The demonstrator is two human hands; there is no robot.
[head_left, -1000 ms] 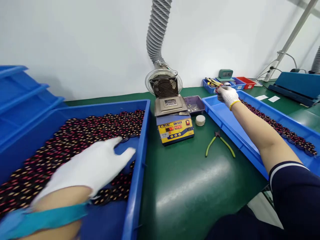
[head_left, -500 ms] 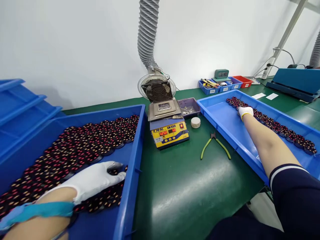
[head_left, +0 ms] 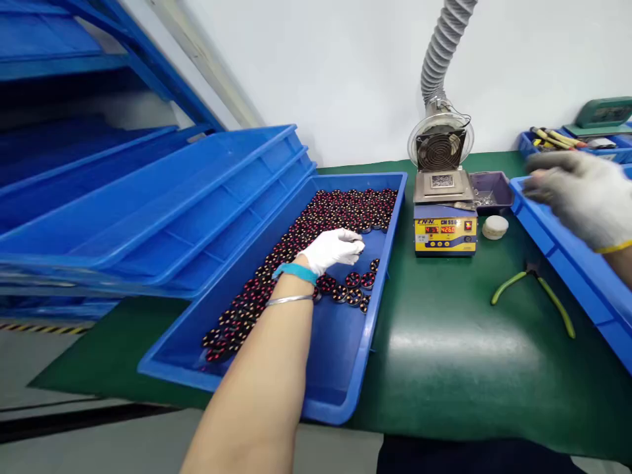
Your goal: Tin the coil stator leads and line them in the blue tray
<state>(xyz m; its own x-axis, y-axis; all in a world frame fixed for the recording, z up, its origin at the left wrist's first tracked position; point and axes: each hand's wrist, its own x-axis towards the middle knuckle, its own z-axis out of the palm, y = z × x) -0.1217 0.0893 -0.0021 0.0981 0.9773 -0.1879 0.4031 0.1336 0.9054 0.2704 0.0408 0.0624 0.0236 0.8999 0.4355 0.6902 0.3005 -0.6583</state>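
Note:
My left hand (head_left: 336,251), in a white glove, is over the left blue tray (head_left: 368,329), its fingers curled together near the thumb; what they hold, if anything, is too small to make out. Many round black parts with red and gold spots (head_left: 266,270) fill the tray's left and far side, and a few lie loose below the hand. My right hand (head_left: 577,191), in a grey-white glove, is blurred above the near-left rim of the right blue tray (head_left: 557,257). Whether it holds anything cannot be seen.
A yellow-fronted heating unit (head_left: 445,230) with a fan stands between the trays, under a grey duct (head_left: 447,46). Near it are a purple bin (head_left: 501,191), a round white tin (head_left: 495,227) and green-handled pliers (head_left: 532,271). Stacked blue trays (head_left: 197,217) stand at left.
The view has swung left. My right hand has risen out of the right tray and come toward the middle. My left hand has moved from the tray's near parts to above its open strip.

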